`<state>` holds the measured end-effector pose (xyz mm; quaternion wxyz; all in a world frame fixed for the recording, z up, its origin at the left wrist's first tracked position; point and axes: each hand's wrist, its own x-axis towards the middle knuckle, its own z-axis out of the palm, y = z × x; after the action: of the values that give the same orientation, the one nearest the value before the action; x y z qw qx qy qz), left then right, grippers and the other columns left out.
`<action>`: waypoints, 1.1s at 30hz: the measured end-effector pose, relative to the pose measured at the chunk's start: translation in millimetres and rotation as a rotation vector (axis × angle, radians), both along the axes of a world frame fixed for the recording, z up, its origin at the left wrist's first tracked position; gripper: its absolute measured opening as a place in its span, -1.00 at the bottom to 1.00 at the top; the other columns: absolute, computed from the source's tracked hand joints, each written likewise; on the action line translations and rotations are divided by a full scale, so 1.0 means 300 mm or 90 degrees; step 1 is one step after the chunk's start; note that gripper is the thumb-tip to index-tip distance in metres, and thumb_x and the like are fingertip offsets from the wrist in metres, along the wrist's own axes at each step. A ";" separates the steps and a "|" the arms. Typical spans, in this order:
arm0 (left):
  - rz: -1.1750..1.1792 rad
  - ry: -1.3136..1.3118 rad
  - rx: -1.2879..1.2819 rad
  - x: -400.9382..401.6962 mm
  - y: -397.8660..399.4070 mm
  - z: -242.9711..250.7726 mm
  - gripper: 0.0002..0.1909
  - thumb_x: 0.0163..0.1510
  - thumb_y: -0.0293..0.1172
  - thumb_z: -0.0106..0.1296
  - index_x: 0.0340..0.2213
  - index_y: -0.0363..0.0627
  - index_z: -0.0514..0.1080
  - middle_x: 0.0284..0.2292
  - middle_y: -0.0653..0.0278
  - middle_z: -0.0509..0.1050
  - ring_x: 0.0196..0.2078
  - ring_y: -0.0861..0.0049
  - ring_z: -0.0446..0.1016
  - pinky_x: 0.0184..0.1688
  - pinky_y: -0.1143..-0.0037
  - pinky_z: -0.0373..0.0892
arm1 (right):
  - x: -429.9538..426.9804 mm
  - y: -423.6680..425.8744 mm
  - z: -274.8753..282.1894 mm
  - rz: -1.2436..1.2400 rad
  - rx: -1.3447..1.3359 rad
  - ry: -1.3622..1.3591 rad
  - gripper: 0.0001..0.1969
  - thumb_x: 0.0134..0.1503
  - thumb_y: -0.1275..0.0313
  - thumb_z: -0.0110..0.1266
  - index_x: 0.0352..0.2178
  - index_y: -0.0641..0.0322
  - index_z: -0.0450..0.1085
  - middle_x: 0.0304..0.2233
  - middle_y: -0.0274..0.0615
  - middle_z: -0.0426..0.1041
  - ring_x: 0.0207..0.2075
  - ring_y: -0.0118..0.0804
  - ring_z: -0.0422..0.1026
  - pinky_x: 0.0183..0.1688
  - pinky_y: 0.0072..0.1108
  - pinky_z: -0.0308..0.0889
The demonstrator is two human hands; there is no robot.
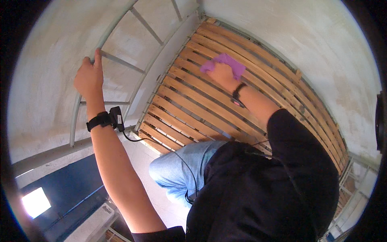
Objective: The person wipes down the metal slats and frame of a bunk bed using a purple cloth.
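My left hand [90, 74] grips the curved metal rail [109, 32] of a bed frame's end at the upper left. Thin crossbars [122, 62] run from this rail to a lower bar. My right hand [222, 72] presses a purple cloth [235, 65] against the wooden bed slats [196, 78]. The cloth bunches under the fingers and spreads out past the knuckles. Gaps show between the slats, which lie side by side across the metal frame. The right fingertips are hidden by the hand and the cloth.
Stained pale walls [290, 33] border the slats at the back and right. A black wrist device [116, 118] trails a cable [151, 139] toward my jeans [184, 166]. Below left are pale floor [142, 160] and a bright light [37, 202]. Another metal frame [352, 181] stands at the lower right.
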<state>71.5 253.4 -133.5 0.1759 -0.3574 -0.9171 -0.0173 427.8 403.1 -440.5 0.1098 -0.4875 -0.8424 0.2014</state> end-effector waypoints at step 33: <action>-0.086 -0.001 0.027 -0.038 -0.013 -0.027 -0.35 0.08 0.21 -0.14 -0.09 -0.10 0.47 -0.25 -0.01 0.58 -0.13 0.03 0.54 -0.11 0.16 0.42 | 1.413 -0.569 0.064 -0.066 -0.333 -0.271 -0.32 -0.08 0.07 0.29 0.00 0.32 0.39 -0.15 0.15 0.52 -0.10 0.14 0.49 -0.05 -0.22 0.41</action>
<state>60.2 249.5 -141.5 0.1813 -0.4148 -0.8903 -0.0492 851.6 232.3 -421.4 -0.1874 -0.5725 -0.7402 0.2987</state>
